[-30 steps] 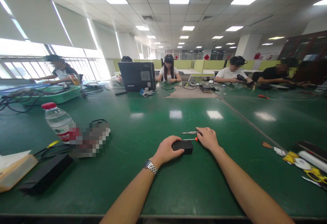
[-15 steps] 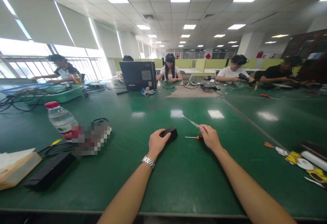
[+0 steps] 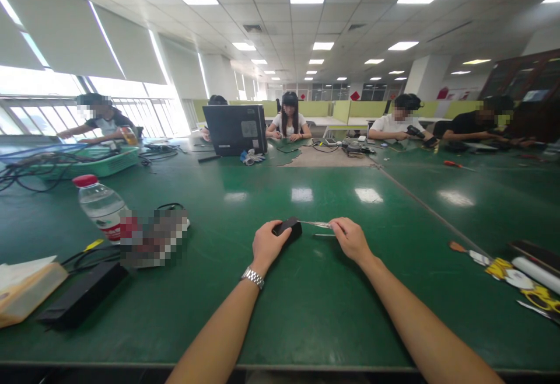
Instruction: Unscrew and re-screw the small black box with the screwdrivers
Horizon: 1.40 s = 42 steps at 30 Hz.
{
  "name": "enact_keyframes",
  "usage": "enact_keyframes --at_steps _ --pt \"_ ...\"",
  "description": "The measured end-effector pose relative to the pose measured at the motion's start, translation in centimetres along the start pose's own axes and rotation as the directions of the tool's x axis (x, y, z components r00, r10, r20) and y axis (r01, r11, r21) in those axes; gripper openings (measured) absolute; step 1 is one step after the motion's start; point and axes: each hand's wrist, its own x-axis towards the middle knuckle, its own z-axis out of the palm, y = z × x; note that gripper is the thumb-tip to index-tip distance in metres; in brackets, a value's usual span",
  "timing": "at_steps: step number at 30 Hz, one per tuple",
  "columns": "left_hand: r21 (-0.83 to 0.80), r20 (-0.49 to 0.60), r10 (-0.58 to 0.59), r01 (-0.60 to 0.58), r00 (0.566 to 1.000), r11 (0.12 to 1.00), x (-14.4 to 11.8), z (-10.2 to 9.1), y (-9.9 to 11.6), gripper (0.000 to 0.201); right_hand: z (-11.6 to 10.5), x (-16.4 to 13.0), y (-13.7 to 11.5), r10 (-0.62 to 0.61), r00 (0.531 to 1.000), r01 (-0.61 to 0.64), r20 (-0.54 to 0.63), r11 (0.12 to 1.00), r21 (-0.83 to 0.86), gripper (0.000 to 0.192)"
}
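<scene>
Both hands grip: our left hand the box, our right hand a tool that could slip off mid-table.

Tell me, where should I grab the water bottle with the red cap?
Probably round the clear middle of the water bottle, coming from the side facing you. It stands upright, its body is round, and that side looks open; a blurred thing sits close on its right.

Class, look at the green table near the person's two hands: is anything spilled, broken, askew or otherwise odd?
Nothing stands out. The left hand holds a small black box tilted up off the green table, and the right hand points a thin metal tool at its end. No spill or breakage shows.
</scene>
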Motion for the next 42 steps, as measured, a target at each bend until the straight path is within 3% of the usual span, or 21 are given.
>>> enact_keyframes --at_steps 12,26,42 --pt "0.016 -0.052 0.043 -0.043 0.998 0.999 0.06 -0.02 0.13 0.035 0.02 -0.09 0.01 0.014 1.000 -0.013 -0.009 1.000 0.015 0.031" --pt "-0.021 -0.026 0.019 -0.020 0.999 1.000 0.19 0.24 -0.46 0.026 -0.14 -0.15 -0.10 0.064 0.998 -0.064 -0.010 0.997 0.031 0.033" --pt "0.043 -0.019 0.090 -0.089 0.996 0.995 -0.11 0.11 -0.03 0.028 -0.25 -0.17 -0.67 0.087 0.996 -0.083 -0.036 0.992 0.091 0.031"
